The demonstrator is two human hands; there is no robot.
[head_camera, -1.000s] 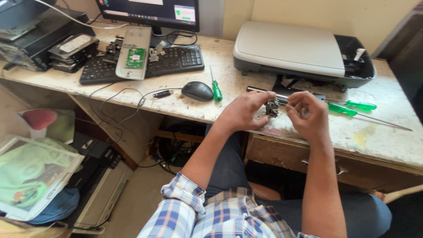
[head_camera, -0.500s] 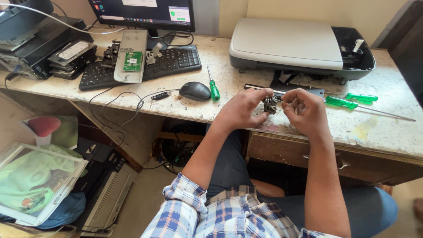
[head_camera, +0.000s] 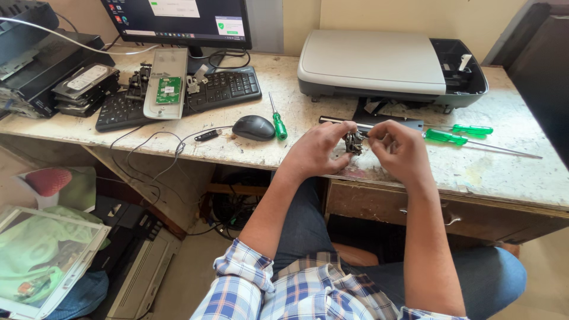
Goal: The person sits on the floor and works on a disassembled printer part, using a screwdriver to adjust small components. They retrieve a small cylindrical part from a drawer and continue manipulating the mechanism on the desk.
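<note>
At centre frame, above the surface (head_camera: 474, 178) edge, left hand (head_camera: 320, 148) and right hand (head_camera: 398, 145) both pinch a small dark metal part (head_camera: 354, 142) between fingertips; judged light, rigid, fiddly; best gripped by its outer edges; green screwdrivers (head_camera: 456, 133) lie right.

Bare desktop is lying open between the mouse (head_camera: 253, 127) and the left hand (head_camera: 318, 151), while the printer (head_camera: 379, 70) behind and two green screwdrivers (head_camera: 459, 133) rightward are hemming in the right hand (head_camera: 398, 148).
</note>
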